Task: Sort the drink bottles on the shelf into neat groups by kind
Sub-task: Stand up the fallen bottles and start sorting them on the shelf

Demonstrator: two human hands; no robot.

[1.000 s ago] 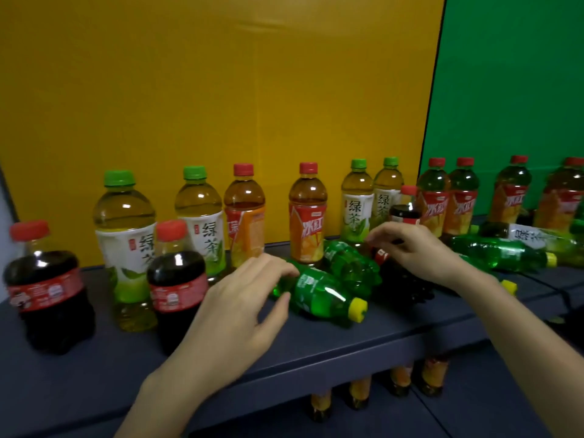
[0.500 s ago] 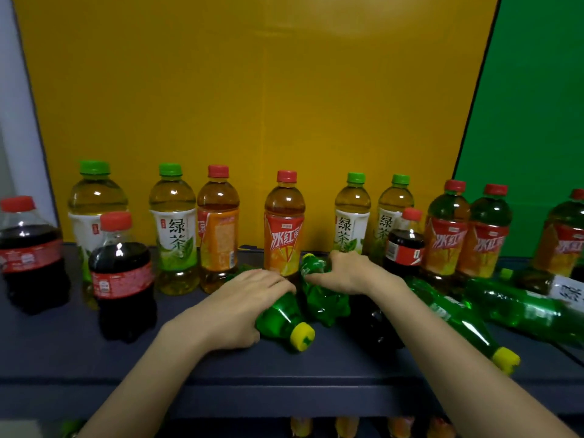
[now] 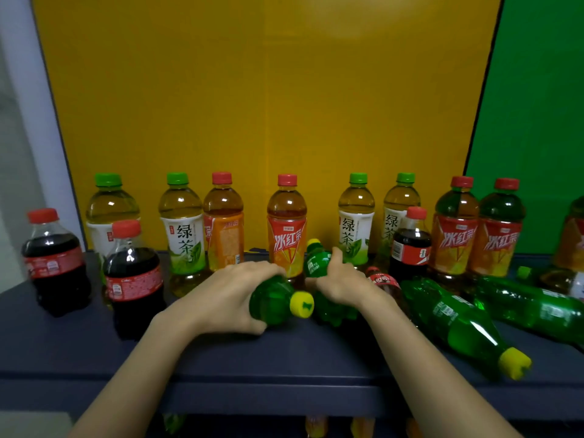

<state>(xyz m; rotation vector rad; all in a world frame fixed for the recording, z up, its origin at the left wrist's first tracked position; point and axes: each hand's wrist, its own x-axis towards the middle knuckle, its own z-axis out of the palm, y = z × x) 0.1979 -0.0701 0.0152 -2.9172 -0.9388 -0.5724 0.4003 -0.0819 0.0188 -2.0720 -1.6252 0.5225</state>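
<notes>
My left hand (image 3: 227,295) grips a green soda bottle (image 3: 275,301) lying on the dark shelf (image 3: 252,358), its yellow cap pointing toward me. My right hand (image 3: 343,281) grips a second green soda bottle (image 3: 316,260) that is tilted, cap up and away. Along the back stand green tea bottles (image 3: 186,235) with green caps and iced red tea bottles (image 3: 287,235) with red caps, mixed together. Cola bottles (image 3: 132,276) stand at the left. Another cola bottle (image 3: 410,245) stands right of my right hand.
Two more green soda bottles (image 3: 455,320) lie on their sides at the right, one cap near the shelf's front edge. A cola bottle (image 3: 384,281) lies behind my right wrist. A yellow panel (image 3: 252,90) and a green panel (image 3: 537,105) back the shelf. More bottles show on a lower level.
Both hands have closed on the two green soda bottles; the left one's cap has turned toward me and lifted slightly, and the right one is raised more upright. The view has moved closer.
</notes>
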